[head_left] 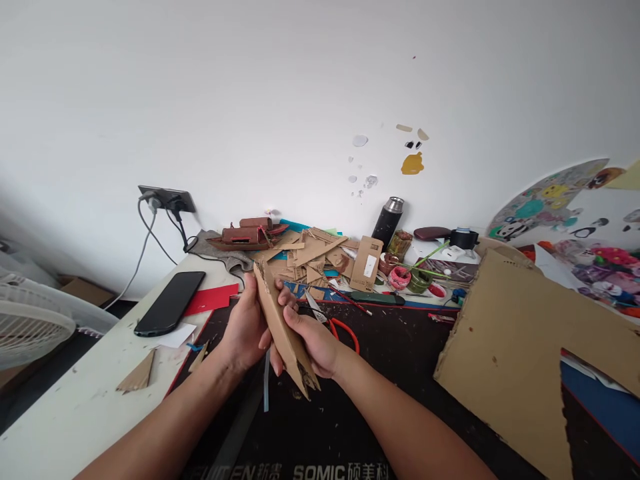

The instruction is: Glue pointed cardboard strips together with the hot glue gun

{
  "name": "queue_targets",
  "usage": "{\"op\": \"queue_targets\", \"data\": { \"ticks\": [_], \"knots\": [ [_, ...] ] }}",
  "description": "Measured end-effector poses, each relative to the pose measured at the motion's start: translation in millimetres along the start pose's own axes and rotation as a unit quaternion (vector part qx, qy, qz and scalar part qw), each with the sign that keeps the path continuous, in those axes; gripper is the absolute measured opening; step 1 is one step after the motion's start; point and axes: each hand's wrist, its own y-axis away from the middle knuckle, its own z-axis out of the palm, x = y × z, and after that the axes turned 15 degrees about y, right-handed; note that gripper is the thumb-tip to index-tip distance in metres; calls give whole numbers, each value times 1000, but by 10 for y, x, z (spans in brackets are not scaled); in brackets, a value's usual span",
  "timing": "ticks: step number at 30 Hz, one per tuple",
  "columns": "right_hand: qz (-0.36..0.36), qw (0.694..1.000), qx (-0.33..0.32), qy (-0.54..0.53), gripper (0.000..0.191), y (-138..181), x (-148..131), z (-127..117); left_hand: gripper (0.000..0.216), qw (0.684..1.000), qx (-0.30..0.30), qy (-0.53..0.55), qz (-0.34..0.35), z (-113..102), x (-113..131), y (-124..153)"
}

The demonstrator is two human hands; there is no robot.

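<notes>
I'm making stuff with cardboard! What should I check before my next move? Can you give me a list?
1. Both hands on the folded cardboard piece: ok, left hand and right hand both hold it.
2. Red-handled scissors out of your hands: ok, they lie beyond your right hand.
3. Phone away from the work: ok, it is off to the left.
4. Dark mat free of crumbs: not ok, little bits are scattered on it.
5. Piece stuck together firmly inside: cannot tell, your hands and its sides hide that.
</notes>
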Motion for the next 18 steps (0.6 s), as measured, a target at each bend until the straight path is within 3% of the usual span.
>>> {"op": "queue_targets", "data": {
  "ticks": [7, 18],
  "knots": [
    [-6, 1000, 18, -16, 77, -51, 87, 22, 58, 999, 34, 1, 21, -89, -5, -32],
    [2, 988, -70, -135, 72, -38, 24, -31, 69, 999, 39, 36, 5, 75, 28, 67]
  ]
}}
